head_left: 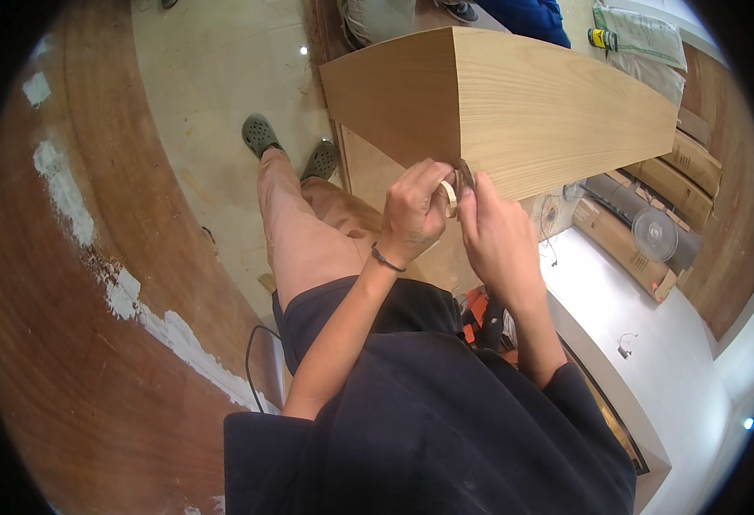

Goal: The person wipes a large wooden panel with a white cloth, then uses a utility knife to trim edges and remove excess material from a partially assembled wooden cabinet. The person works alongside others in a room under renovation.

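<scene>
A large box-like piece with light wood-grain faces (pixel 549 112) stands in front of me, one vertical corner turned toward me. Both my hands meet at the low end of that corner. Closed fingers of my left hand (pixel 413 210) hold a pale curled strip (pixel 451 199), bent into a ring. My right hand (pixel 501 236) is closed, its thumb and fingers pinching a dark brown narrow piece (pixel 465 176) against the corner edge. The exact kind of that piece is hard to make out, and the fingers cover part of it.
At left rises a curved-looking brown wood panel (pixel 128 283) with white filler patches. Another person's legs (pixel 377 19) are beyond the box. A yellow-and-dark can (pixel 602 39), long cardboard boxes (pixel 622 249) and a round fan (pixel 654 233) lie at right. Orange-and-black gear (pixel 480 318) sits below my right forearm.
</scene>
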Tool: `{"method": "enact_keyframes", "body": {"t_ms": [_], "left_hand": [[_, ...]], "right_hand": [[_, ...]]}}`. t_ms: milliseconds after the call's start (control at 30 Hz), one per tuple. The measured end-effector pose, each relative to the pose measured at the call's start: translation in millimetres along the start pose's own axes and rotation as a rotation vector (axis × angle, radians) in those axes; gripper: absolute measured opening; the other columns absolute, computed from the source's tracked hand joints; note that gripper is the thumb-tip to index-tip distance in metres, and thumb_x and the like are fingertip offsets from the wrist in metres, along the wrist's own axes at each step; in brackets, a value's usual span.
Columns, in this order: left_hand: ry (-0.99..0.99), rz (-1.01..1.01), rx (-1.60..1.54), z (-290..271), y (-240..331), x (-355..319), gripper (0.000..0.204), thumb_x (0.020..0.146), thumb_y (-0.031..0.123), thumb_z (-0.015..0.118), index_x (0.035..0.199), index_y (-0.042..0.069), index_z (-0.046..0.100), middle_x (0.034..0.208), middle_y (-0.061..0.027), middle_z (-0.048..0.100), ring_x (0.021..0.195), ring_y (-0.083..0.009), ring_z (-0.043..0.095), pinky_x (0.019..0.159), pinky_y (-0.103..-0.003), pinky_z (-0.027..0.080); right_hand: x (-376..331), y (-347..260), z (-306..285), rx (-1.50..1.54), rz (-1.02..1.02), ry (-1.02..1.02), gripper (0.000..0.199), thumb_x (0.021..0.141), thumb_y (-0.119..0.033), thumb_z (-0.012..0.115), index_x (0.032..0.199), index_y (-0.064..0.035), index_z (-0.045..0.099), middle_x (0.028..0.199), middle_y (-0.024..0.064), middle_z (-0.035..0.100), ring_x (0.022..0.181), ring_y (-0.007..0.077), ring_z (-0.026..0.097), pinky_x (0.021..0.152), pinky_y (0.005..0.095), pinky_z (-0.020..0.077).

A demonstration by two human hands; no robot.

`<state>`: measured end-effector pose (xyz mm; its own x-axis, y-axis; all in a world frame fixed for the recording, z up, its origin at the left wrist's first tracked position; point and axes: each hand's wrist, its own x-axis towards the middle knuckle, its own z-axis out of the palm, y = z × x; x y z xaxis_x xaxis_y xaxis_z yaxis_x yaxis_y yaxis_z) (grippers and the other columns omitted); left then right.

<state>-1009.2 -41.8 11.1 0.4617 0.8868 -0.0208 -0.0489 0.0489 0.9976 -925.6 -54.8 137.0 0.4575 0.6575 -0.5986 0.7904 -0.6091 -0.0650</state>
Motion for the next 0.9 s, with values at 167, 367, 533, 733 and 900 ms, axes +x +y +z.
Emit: {"method": "enact_keyframes", "body": {"t_ms": [167, 367, 533, 733, 900], "left_hand": [[0.012, -0.018, -0.045, 2.9, 1.3, -2.0, 0.02, 0.075, -0.009, 0.054, 0.092, 0.0, 0.056, 0.078, -0.016, 0.058, 0.075, -0.037, 0.057, 0.065, -0.044, 0.046], [-0.071, 0.145, 0.165, -13.2, 1.4, 11.2, 0.02, 0.074, -0.007, 0.057, 0.092, 0.001, 0.057, 0.083, -0.0146, 0.058, 0.077, -0.0348, 0.058, 0.064, -0.042, 0.048], [0.044, 0.298, 0.302, -10.1, 2.7, 9.4, 0.026, 0.071, -0.005, 0.061, 0.096, 0.001, 0.06, 0.082, -0.0102, 0.056, 0.072, -0.0274, 0.057, 0.065, -0.04, 0.05], [0.017, 0.416, 0.609, -14.9, 8.8, 10.8, 0.028, 0.07, 0.001, 0.063, 0.098, 0.003, 0.062, 0.079, -0.005, 0.056, 0.07, -0.0224, 0.057, 0.06, -0.034, 0.048], [-0.106, 0.222, 0.453, -19.8, 22.5, 13.5, 0.029, 0.071, -0.011, 0.056, 0.098, 0.0, 0.062, 0.077, -0.0115, 0.058, 0.071, -0.0253, 0.057, 0.061, -0.034, 0.046]], "right_hand": [[4.5, -0.3, -9.9, 0.004, -0.05, -0.023, 0.023, 0.098, -0.024, 0.044, 0.093, -0.0025, 0.05, 0.065, 0.0239, 0.061, 0.065, 0.0439, 0.062, 0.06, 0.0538, 0.0474], [-15.8, 7.5, -11.1, 0.202, -0.032, 0.144, 0.019, 0.098, -0.022, 0.046, 0.093, -0.0038, 0.049, 0.061, 0.0206, 0.058, 0.061, 0.0425, 0.06, 0.056, 0.0506, 0.045], [-22.5, 21.5, 9.2, 0.346, -0.024, 0.147, 0.018, 0.098, -0.021, 0.047, 0.094, -0.0035, 0.048, 0.06, 0.019, 0.057, 0.059, 0.041, 0.059, 0.054, 0.0483, 0.0437], [-16.5, 24.6, 26.2, 0.418, -0.082, 0.182, 0.02, 0.099, -0.022, 0.046, 0.092, -0.0029, 0.047, 0.059, 0.019, 0.056, 0.057, 0.0398, 0.059, 0.052, 0.0474, 0.0427], [-10.1, 27.5, 29.1, 0.398, -0.129, 0.19, 0.021, 0.099, -0.022, 0.045, 0.09, -0.0035, 0.045, 0.057, 0.0183, 0.055, 0.055, 0.0391, 0.057, 0.051, 0.0473, 0.0419]]}}
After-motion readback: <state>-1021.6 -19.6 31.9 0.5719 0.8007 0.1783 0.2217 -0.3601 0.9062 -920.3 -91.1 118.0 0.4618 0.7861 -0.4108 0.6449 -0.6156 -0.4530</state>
